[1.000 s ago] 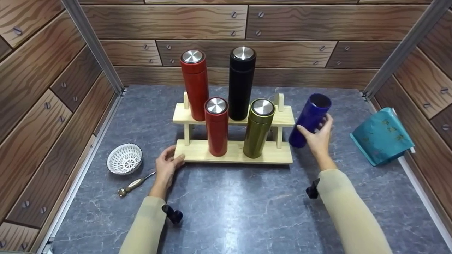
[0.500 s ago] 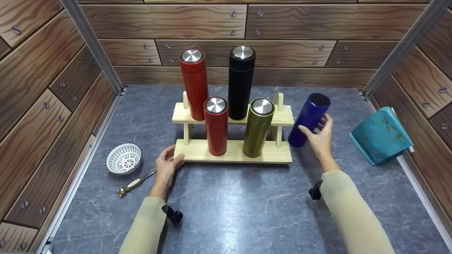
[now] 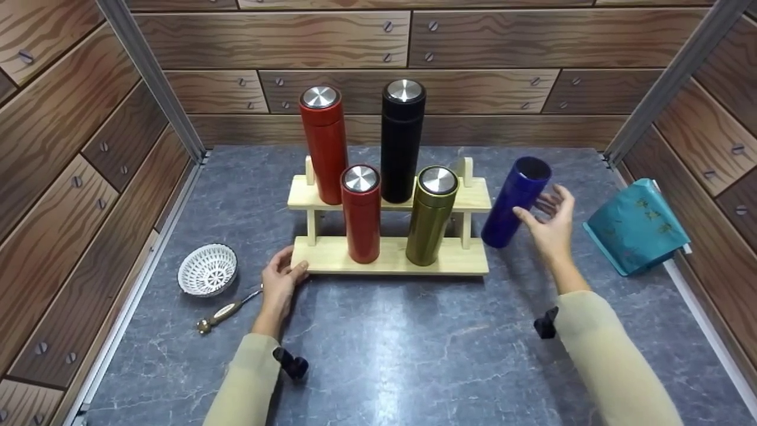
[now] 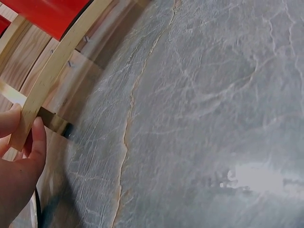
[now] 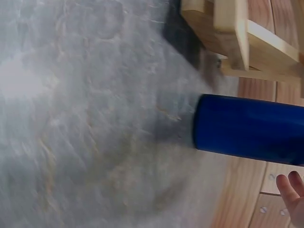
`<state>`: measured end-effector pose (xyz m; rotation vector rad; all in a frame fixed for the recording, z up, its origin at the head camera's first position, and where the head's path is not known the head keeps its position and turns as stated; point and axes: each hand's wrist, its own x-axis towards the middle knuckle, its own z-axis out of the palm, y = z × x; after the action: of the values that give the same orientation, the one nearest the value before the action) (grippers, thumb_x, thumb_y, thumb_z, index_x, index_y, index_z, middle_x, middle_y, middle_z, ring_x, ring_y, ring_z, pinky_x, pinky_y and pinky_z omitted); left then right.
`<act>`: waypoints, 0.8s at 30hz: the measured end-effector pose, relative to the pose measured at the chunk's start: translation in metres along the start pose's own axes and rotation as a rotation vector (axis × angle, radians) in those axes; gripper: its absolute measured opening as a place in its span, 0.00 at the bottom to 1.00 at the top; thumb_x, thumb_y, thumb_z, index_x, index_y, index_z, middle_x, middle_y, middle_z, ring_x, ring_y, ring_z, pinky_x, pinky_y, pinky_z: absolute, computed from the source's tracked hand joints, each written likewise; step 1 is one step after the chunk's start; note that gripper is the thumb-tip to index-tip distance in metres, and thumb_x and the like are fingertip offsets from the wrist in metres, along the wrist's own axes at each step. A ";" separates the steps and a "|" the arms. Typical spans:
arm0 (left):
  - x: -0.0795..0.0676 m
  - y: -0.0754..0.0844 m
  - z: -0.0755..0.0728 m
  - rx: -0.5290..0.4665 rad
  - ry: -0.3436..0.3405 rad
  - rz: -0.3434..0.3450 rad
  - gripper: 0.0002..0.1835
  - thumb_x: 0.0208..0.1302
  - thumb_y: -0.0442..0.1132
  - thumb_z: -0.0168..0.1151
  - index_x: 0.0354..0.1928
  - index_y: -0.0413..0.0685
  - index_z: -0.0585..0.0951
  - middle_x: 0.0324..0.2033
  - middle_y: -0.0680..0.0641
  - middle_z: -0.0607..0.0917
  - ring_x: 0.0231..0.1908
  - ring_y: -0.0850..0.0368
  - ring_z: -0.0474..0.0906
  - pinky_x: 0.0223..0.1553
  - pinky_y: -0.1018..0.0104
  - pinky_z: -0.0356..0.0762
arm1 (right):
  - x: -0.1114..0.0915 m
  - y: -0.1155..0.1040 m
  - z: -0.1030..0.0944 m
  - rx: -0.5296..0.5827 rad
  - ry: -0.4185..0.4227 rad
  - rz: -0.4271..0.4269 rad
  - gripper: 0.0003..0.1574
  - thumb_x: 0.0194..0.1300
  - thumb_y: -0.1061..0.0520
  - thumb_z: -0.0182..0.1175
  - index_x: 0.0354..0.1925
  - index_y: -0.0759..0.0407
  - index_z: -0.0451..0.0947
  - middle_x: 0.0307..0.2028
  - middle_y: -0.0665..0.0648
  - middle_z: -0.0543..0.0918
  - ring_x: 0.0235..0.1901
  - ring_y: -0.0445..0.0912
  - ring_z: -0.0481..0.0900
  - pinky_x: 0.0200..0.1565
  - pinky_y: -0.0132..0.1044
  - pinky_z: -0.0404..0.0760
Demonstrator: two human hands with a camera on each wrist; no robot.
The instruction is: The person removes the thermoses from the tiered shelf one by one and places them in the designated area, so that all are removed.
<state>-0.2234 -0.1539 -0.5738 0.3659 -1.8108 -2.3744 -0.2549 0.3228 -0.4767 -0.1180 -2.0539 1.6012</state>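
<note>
The left hand (image 3: 278,286) grips between thumb (image 3: 299,271) and fingers (image 3: 282,254); the right hand (image 3: 553,229) is loose, thumb spread away from lightly bent fingers

Lane at rack's (image 3: 393,255) 6 o'clock, over counter (image 3: 426,361) between sleeves (image 3: 615,355).
Blockers: blue flask (image 3: 513,204), right grip (image 3: 551,229), teal pouch (image 3: 637,228) lined up at 3 o'clock; left grip (image 3: 282,280) on rack at 8, bowl (image 3: 208,270) beyond near 9.

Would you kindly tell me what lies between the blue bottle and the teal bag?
The right hand, then bare tabletop up to the teal bag, as the head view shows.
</note>
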 end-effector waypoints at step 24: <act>0.000 0.001 -0.001 0.007 -0.020 0.001 0.28 0.54 0.20 0.62 0.59 0.33 0.68 0.51 0.35 0.72 0.35 0.58 0.77 0.31 0.72 0.82 | 0.010 -0.055 -0.006 -0.055 0.066 -0.292 0.41 0.50 0.65 0.70 0.60 0.62 0.63 0.50 0.62 0.76 0.52 0.49 0.72 0.52 0.38 0.75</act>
<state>-0.2235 -0.1555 -0.5732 0.3426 -1.8280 -2.3800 -0.2473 0.3161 -0.4210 0.1038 -1.9615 1.3462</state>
